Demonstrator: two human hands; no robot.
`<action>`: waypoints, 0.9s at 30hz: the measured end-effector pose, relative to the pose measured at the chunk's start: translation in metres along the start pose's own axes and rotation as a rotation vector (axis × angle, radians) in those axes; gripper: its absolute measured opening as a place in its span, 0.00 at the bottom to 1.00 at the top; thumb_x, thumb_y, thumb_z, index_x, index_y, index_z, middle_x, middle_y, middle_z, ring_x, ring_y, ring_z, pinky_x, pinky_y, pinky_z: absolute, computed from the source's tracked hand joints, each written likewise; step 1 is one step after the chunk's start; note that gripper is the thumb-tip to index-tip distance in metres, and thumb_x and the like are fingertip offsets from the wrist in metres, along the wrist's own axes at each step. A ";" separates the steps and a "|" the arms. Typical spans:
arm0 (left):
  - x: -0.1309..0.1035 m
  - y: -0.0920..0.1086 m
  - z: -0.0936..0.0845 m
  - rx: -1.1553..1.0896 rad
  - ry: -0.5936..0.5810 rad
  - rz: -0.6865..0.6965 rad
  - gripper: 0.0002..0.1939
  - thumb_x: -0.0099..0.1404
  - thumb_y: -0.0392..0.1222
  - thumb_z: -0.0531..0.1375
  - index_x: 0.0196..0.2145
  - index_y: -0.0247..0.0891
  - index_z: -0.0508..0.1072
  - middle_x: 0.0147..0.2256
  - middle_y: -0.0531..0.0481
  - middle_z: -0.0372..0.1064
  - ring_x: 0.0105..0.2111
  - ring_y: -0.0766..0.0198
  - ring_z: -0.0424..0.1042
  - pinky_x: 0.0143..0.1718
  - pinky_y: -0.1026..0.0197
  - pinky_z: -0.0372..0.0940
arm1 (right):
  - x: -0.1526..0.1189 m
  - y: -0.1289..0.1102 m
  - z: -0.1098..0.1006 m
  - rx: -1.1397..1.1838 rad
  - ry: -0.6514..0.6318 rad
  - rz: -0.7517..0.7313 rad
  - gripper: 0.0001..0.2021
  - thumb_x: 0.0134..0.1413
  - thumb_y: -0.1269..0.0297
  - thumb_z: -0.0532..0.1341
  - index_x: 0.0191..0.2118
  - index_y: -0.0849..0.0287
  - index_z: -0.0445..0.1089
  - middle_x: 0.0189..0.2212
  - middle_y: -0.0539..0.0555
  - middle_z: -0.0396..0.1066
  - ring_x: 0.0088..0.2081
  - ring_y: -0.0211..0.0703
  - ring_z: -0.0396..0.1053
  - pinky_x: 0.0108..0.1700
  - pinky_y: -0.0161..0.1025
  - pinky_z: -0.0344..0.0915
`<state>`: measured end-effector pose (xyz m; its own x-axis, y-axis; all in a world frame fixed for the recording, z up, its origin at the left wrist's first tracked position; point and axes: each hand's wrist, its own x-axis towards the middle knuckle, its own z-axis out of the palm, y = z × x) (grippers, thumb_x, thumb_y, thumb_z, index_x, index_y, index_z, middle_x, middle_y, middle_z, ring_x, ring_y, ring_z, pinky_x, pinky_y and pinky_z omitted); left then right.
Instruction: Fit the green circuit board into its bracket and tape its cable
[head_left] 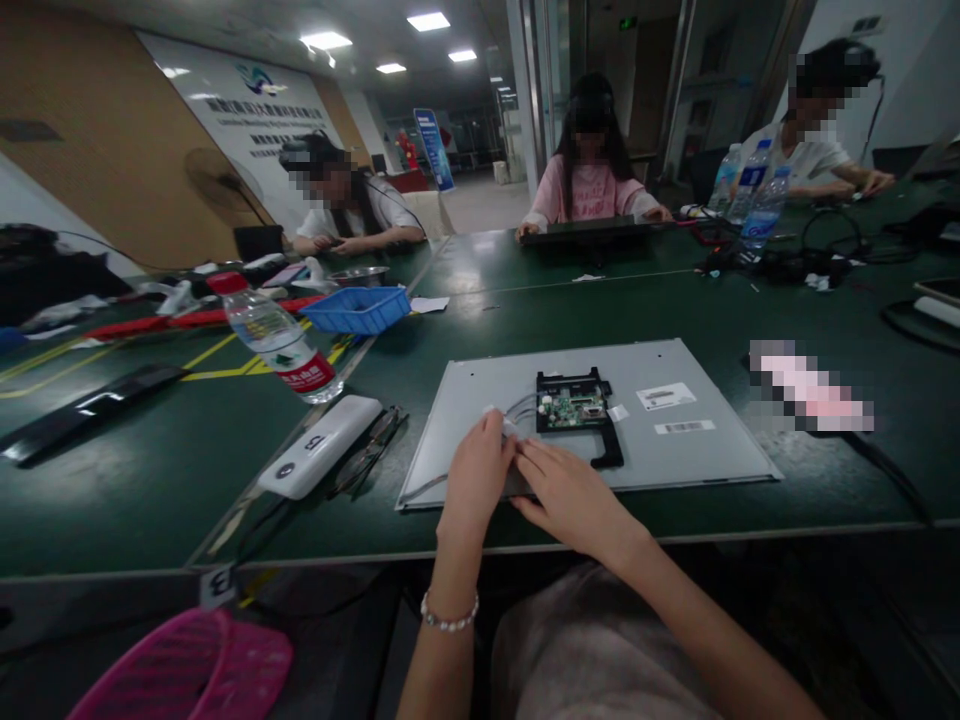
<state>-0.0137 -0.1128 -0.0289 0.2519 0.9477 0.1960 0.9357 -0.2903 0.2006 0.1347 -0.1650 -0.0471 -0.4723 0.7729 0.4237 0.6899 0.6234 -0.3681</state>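
Note:
A flat grey display panel (705, 430) lies back side up on the table before me. At its middle sits a black bracket (611, 445) with a green circuit board (574, 408), and thin grey wires (521, 405) run from the board towards my fingers. My left hand (478, 465) is closed in a pinch over the panel, at a small whitish piece (510, 428) too small to name. Beside it my right hand (574, 490) rests low on the panel, fingers stretched out to the left fingertips, thumb apart at the near edge. What lies under both hands is hidden.
Left of the panel are glasses (367, 450), a white power bank (322, 445), a water bottle (281, 340) and a blue tray (360, 310). A blurred pink object (814, 388) with a cable lies right. Several people sit across the table; a pink basket (187, 670) stands below.

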 end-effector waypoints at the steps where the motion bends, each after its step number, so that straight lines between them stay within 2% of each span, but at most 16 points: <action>1: 0.000 0.000 0.001 -0.015 0.008 -0.003 0.11 0.69 0.36 0.52 0.48 0.35 0.61 0.44 0.41 0.69 0.48 0.55 0.70 0.46 0.57 0.64 | 0.000 0.000 0.000 0.003 0.003 0.003 0.24 0.58 0.62 0.59 0.57 0.71 0.63 0.57 0.67 0.64 0.59 0.53 0.60 0.62 0.49 0.58; 12: -0.003 -0.005 0.008 -0.116 0.099 0.030 0.09 0.67 0.35 0.53 0.46 0.37 0.62 0.43 0.43 0.67 0.49 0.55 0.68 0.50 0.54 0.63 | -0.004 -0.001 -0.001 0.005 0.045 0.023 0.19 0.59 0.67 0.57 0.55 0.68 0.66 0.55 0.63 0.67 0.56 0.50 0.64 0.60 0.46 0.61; 19: -0.004 -0.005 0.009 -0.174 0.196 0.052 0.11 0.66 0.33 0.52 0.47 0.36 0.64 0.50 0.40 0.61 0.52 0.54 0.64 0.54 0.51 0.61 | -0.004 -0.005 -0.010 0.000 0.062 0.012 0.16 0.60 0.69 0.55 0.53 0.65 0.68 0.52 0.62 0.69 0.54 0.50 0.66 0.57 0.47 0.64; 23: -0.005 -0.003 0.006 -0.166 0.252 0.053 0.12 0.67 0.34 0.51 0.48 0.37 0.64 0.53 0.39 0.59 0.54 0.53 0.63 0.56 0.48 0.60 | -0.008 -0.006 -0.014 0.073 0.212 0.012 0.15 0.61 0.72 0.51 0.49 0.61 0.71 0.47 0.59 0.73 0.50 0.47 0.69 0.55 0.45 0.65; 27: -0.006 -0.001 0.002 -0.160 0.324 0.080 0.11 0.67 0.36 0.53 0.48 0.38 0.65 0.53 0.40 0.59 0.57 0.51 0.60 0.59 0.46 0.57 | -0.014 0.001 -0.022 0.233 0.399 0.120 0.14 0.60 0.72 0.52 0.44 0.58 0.74 0.42 0.56 0.75 0.45 0.44 0.72 0.51 0.43 0.67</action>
<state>-0.0157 -0.1180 -0.0324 0.2076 0.8372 0.5059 0.8592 -0.4034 0.3149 0.1543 -0.1778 -0.0358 -0.1180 0.7636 0.6349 0.5634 0.5779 -0.5904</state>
